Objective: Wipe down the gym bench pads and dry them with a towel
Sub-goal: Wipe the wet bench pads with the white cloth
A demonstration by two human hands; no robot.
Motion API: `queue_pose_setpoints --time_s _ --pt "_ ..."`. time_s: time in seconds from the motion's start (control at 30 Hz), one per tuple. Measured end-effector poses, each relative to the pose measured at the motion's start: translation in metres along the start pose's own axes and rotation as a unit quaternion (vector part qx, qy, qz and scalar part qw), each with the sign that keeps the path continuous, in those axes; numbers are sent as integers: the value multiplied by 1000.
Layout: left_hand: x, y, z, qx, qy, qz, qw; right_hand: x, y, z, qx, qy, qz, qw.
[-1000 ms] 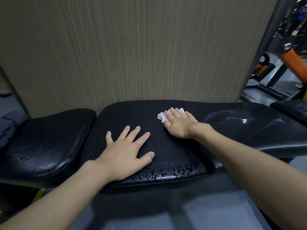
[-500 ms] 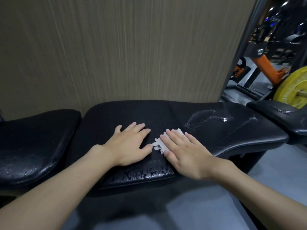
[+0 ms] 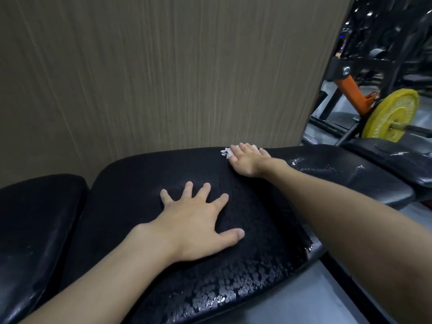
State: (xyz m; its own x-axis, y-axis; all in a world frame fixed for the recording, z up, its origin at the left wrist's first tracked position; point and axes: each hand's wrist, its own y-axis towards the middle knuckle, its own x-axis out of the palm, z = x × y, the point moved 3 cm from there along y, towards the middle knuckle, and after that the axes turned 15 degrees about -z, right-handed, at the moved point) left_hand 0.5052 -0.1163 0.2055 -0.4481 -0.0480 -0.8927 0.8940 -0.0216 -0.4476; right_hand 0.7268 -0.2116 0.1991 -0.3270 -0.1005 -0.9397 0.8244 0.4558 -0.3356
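Observation:
A long black bench pad runs across the view, wet with droplets along its near edge and with a puddle at its right part. My left hand lies flat on the pad's middle, fingers spread, holding nothing. My right hand presses a small white crumpled tissue flat against the pad's far edge, close to the wall. Only the tissue's left tip shows past my fingers. A second black pad sits to the left, separated by a narrow gap.
A beige striped wall panel stands right behind the bench. At the right are another black pad, a yellow weight plate on a bar, and an orange and black machine frame. Grey floor lies below the bench.
My right hand has slid the tissue from the pad's near middle away to its far edge. My left hand stayed flat on the pad. The view shifted closer and to the left.

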Motion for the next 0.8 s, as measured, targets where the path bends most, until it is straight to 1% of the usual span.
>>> queue_pose_setpoints --time_s 0.13,0.27,0.37,0.5,0.6,0.7,0.8 --pt "1 3 -1 -10 -1 -11 1000 -8 30 11 16 20 -18 999" --pt "-2 1 2 -19 -25 -20 999 -1 14 14 -16 3 -11 1000" --pt "-3 -3 6 -25 -52 -28 998 14 -25 18 -54 -22 -16 998" --pt "-7 -6 12 -37 -64 -37 997 40 -102 26 -109 -40 -29 993" --pt "-13 -5 17 -39 -68 -36 996 59 -159 35 -150 -62 -14 987" --pt "-20 -2 26 3 -76 -7 997 73 -204 45 -175 -101 20 979" --pt "-27 3 40 32 -78 12 996 76 -215 50 -191 -97 22 977"
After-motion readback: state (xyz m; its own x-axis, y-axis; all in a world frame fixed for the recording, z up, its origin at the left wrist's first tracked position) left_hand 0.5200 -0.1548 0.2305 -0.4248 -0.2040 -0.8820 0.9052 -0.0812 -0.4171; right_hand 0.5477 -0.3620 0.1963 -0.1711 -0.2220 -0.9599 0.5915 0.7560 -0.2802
